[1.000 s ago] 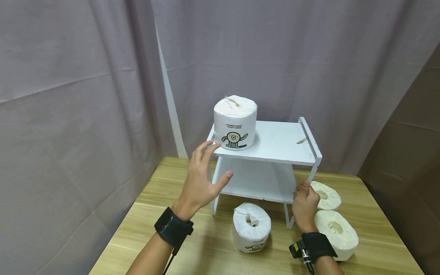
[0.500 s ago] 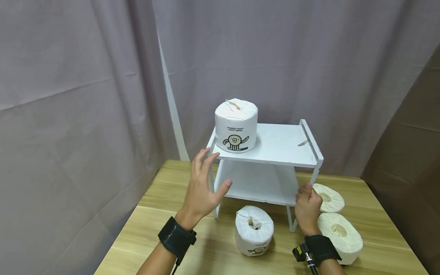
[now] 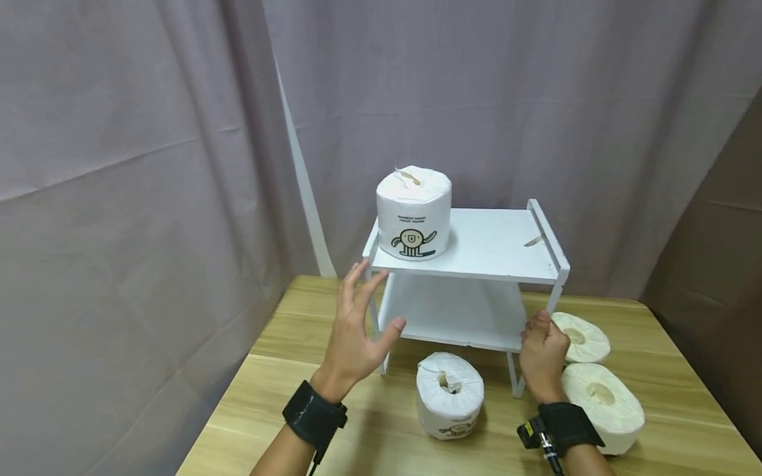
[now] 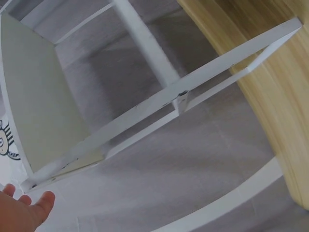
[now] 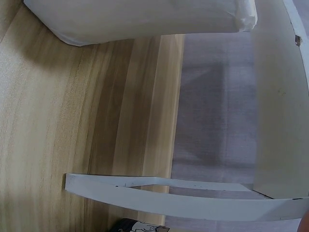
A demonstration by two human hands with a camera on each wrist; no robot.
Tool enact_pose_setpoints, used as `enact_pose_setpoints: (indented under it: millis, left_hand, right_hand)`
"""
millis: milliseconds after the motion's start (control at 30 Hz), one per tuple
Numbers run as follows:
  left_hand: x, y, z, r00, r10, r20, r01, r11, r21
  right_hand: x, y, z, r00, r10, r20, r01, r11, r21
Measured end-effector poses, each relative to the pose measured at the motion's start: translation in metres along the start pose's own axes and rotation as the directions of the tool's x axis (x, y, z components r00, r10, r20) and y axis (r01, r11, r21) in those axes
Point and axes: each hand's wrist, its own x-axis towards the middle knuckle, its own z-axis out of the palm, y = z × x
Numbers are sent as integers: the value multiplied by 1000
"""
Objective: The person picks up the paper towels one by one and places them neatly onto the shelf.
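Observation:
A white two-tier shelf [image 3: 500, 251] stands on the table, also filling much of the left wrist view. My right hand [image 3: 543, 357] grips its right front leg, fingers curled round it. My left hand [image 3: 356, 330] is spread by the front left corner, thumb apart and nothing held; its fingertips [image 4: 46, 199] show right below that corner in the left wrist view. On the top tier, at the left, a paper-wrapped toilet roll [image 3: 413, 218] with a printed cartoon figure stands upright. Another wrapped toilet roll [image 3: 449, 403] sits on the table before the shelf, between my forearms.
Two yellowish wrapped rolls stand right of the shelf: a rear one [image 3: 583, 340] and a front one [image 3: 613, 410] partly behind my right wrist. Below them is a wood-grain table [image 3: 268, 383]. A grey curtain [image 3: 178, 231] hangs behind and to the left.
The whole scene has shifted a little to the right in the head view. My left hand has sunk slightly against the top tier's edge. My right hand keeps its grip on the leg.

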Motion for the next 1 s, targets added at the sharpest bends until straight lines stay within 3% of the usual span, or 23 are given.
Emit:
enact_pose_setpoints:
  millis: [300, 633, 1000]
  left_hand:
    - [-17, -4, 8, 1000, 5, 1, -5, 1000, 16]
    - [-44, -12, 14, 997, 39, 67, -34, 997, -66]
    - [-59, -16, 23, 995, 3, 101, 9, 993, -117]
  right_hand:
    - [1, 4, 0, 1000, -14, 8, 14, 1000, -16]
    - [-2, 2, -2, 1000, -22, 14, 22, 1000, -5]
    - [0, 3, -2, 998, -56, 4, 56, 998, -9]
